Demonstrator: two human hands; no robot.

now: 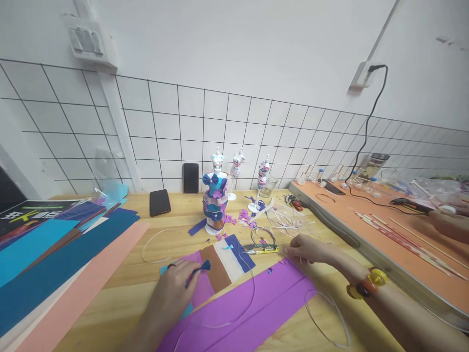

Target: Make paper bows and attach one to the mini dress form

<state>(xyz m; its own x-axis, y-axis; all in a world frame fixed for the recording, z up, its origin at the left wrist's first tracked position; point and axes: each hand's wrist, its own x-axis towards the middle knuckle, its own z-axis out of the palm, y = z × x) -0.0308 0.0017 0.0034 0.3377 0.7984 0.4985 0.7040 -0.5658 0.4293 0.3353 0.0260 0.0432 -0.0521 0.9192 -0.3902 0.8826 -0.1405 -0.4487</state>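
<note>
My left hand (179, 281) is closed, pinching a small gathered piece of dark blue paper (205, 266) above a fan of coloured sheets. A brown strip (216, 266), a white one and a navy one (240, 252) lie beside it. My right hand (306, 248), fingers bent, is at the handle end of a small yellow-handled tool (266, 249), its pointed metal end facing left; pliers or snips, I cannot tell. A long purple sheet (249, 313) spreads between both hands. Behind them stands a small dress-form figure (215, 205) covered in blue and purple paper frills with a bow.
Two more dress forms (236, 168) (263, 176), a glass (269, 187), paper scraps and loose clear cord (289, 215) are at the back. Phones (160, 202) (191, 178) lie left. Stacked coloured paper (73, 259) covers the left side. Another person's hand (452, 222) is over the orange table (370, 220).
</note>
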